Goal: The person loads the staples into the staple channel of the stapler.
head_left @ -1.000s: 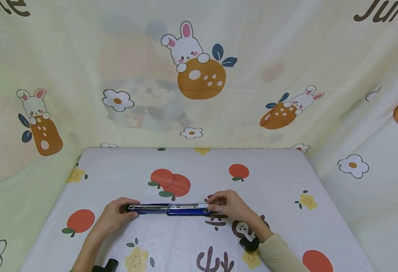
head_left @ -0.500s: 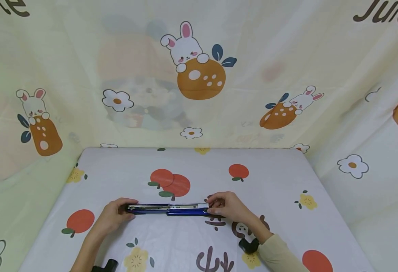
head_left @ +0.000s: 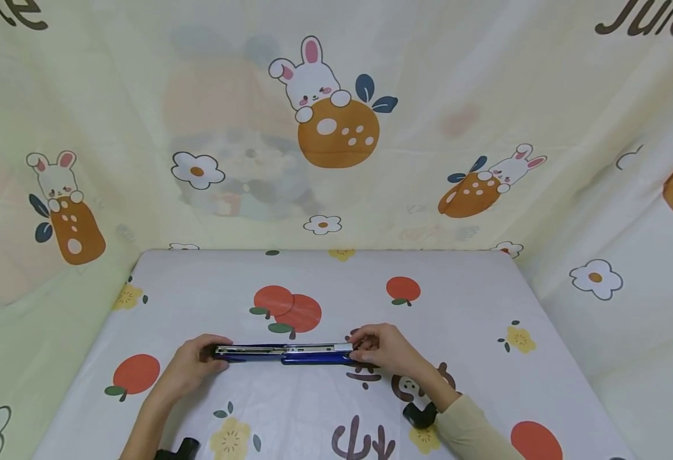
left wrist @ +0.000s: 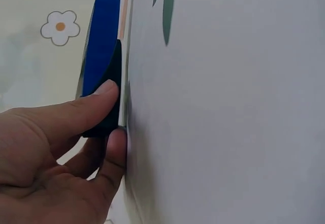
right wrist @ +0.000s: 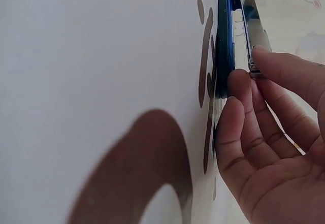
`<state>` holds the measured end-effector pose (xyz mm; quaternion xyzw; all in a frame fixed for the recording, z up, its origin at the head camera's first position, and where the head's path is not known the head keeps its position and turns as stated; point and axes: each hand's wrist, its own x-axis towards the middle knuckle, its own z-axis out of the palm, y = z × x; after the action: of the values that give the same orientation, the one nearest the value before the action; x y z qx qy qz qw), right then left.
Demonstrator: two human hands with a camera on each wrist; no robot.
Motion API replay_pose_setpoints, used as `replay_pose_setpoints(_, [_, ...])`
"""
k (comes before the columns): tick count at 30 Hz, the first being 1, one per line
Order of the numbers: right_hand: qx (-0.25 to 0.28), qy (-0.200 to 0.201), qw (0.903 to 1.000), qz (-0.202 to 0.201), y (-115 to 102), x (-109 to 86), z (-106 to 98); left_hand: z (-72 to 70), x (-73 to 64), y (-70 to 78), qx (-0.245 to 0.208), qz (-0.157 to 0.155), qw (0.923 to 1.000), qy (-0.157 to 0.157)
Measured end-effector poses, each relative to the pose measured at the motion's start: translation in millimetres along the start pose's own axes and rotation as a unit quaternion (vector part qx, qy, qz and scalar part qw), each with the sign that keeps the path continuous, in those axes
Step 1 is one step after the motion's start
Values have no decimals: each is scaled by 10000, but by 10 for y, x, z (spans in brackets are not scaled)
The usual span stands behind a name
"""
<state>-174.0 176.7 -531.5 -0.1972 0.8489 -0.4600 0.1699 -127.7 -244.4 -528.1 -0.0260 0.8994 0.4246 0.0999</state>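
A blue stapler (head_left: 316, 359) lies opened out flat across the middle of the table, its silver staple channel (head_left: 319, 349) facing up. At its left end my left hand (head_left: 195, 363) grips the black tip, thumb on the near side and fingers behind. In the left wrist view the thumb (left wrist: 104, 94) presses on the black end cap (left wrist: 104, 117). My right hand (head_left: 387, 347) pinches the right end. The right wrist view has the right thumb (right wrist: 274, 64) on the metal channel's tip (right wrist: 256, 36) and the fingers curled under it, beside the blue-and-black base (right wrist: 226, 46).
A white tablecloth (head_left: 457, 319) printed with fruit and flowers covers the table. Beyond the back edge hangs a pale curtain (head_left: 244, 217) with rabbit prints, which continues down both sides. Black wrist mounts (head_left: 421, 415) show on the forearms.
The right thumb has come down slightly over the stapler's right end. The left thumb has drawn back a little to the left. The stapler stays in place.
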Motion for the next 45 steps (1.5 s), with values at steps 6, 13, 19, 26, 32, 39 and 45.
replay_pose_setpoints(6, [-102,35,9999,106,-2,-3,9,-20,18,0,-220,-23,9996,-159])
replay_pose_setpoints(13, [-150,32,9998,104,-3,5,16,-59,9,-22,-790,227,9963,-251])
replay_pose_setpoints(19, [-137,34,9999,51,-6,8,7,-115,-17,-11,-1180,345,9922,-227])
replay_pose_setpoints(26, [-155,59,9999,35,-4,9,5,-155,-23,3,-1544,407,9868,-261])
replay_pose_setpoints(32, [-146,33,9999,-4,11,12,6,-149,-31,-5,-1894,473,9804,-280])
replay_pose_setpoints(39, [-157,45,9998,73,22,17,13,-131,-33,79,-1980,534,9786,-164])
replay_pose_setpoints(45, [-190,57,9998,-10,34,17,17,-141,-50,211,-2069,584,9765,-151])
